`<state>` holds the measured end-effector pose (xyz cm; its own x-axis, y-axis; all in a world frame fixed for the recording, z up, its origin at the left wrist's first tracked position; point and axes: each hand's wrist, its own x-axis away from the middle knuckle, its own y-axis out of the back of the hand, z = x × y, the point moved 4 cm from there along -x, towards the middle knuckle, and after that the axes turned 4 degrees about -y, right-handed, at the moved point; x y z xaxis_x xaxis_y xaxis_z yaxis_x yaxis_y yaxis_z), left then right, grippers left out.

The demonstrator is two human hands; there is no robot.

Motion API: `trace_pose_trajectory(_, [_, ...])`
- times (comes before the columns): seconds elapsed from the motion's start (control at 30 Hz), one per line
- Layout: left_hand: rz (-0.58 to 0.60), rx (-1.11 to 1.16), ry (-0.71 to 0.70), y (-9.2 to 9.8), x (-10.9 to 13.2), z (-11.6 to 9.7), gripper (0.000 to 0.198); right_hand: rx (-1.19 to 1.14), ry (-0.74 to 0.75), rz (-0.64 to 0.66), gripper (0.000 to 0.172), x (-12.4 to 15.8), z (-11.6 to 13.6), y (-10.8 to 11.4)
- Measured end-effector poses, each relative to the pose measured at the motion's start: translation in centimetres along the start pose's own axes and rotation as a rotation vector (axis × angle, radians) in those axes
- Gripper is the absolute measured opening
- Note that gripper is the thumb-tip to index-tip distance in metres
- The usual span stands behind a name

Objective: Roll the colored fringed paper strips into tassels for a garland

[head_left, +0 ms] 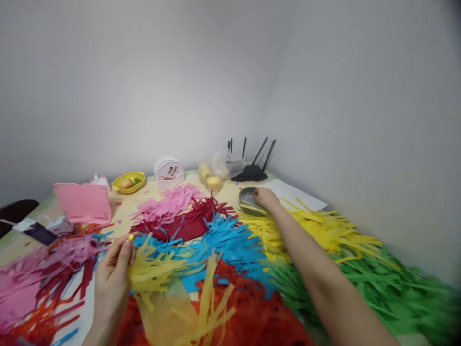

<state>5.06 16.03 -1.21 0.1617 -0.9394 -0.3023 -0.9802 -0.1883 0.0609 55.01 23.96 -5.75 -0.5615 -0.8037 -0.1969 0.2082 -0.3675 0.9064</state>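
Note:
My left hand [113, 269] is closed, thumb against the fingers, on a yellow fringed paper strip [158, 269]. A small yellow piece pokes up at its fingertips. At the far side of the table, my right hand [265, 197] reaches over a dark grey dish [241, 196], its fingertips down at the dish. Those fingers look pressed together, and what they hold, if anything, does not show. Something pale and clear lies in the dish. Below my left hand, a translucent yellow sheet [167, 319] with loose fringe rests on red fringed paper [252, 312].
Blue [234, 242], dark red [185, 228], pink [169, 204] and green fringe [378, 288] spreads over the table. Behind stand a pink case [83, 203], a yellow fruit bowl [120, 189], a white holder [171, 180], a bag of yellow fruit [212, 180] and a black router [251, 173].

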Motion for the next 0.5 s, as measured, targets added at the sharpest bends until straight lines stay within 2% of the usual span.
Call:
trace_pose_trajectory(0.1, [0.052,-0.089,-0.026,-0.2,-0.2,0.5,0.034,0.044,-0.05,0.157,0.033,-1.0,-1.2,-2.5])
trace_pose_trajectory(0.23, [0.117,-0.164,-0.084,-0.6,-0.1,0.1,0.034,0.062,-0.099,0.219,0.032,-1.5,-1.8,-3.6])
trace_pose_trajectory(0.4, [0.157,-0.137,-0.083,-1.3,0.4,-0.5,0.029,-0.052,-0.09,0.123,0.033,-0.4,-1.3,-1.5])
trace_pose_trajectory(0.5, [0.136,-0.072,-0.06,-1.4,0.9,-0.6,0.027,-0.204,-0.046,0.007,0.026,1.3,0.5,0.7])
